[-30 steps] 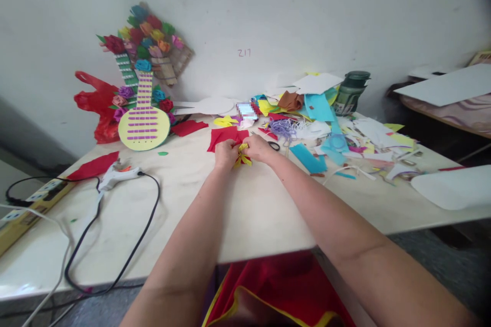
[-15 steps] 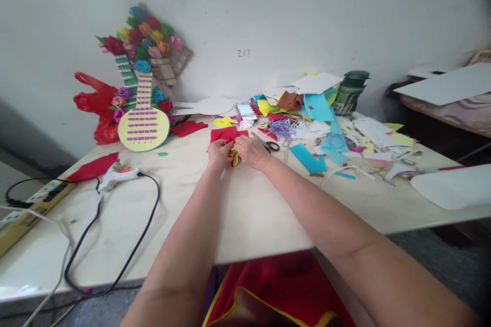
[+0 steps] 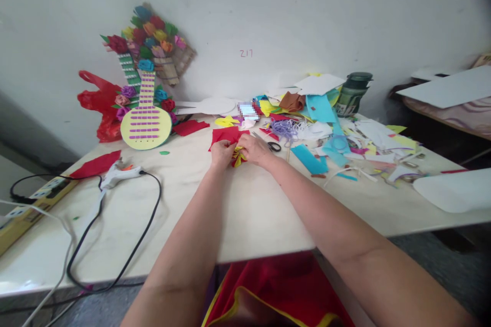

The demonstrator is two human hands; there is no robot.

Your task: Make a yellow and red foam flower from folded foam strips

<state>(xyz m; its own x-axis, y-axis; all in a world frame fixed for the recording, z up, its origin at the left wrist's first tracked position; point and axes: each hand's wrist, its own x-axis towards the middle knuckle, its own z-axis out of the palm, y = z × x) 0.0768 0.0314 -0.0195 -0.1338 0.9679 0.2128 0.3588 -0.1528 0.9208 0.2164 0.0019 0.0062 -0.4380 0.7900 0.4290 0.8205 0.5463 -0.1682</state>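
Observation:
Both hands meet over the middle of the table, pinching a small red and yellow paper flower (image 3: 239, 156) between them. My left hand (image 3: 222, 153) has its fingers closed on the flower's left side. From the right, my right hand (image 3: 253, 149) grips the same piece; its fingertips partly cover it. Just behind the hands lies a sheet of red crepe paper (image 3: 224, 135), flat on the table. A pair of scissors (image 3: 274, 146) with black handles rests right beside my right hand.
At left are a white glue gun (image 3: 118, 174) with a looping black cord and a power strip (image 3: 42, 202). A yellow paper lute (image 3: 146, 127) leans near paper flowers and a red plastic bag (image 3: 99, 102). Paper scraps (image 3: 320, 107), purple yarn (image 3: 282, 127) and a green bottle (image 3: 352, 94) crowd the right.
The view has shifted slightly, moving the scene a little to the right. Both hands stay on the flower, and more of its yellow part shows between the fingers.

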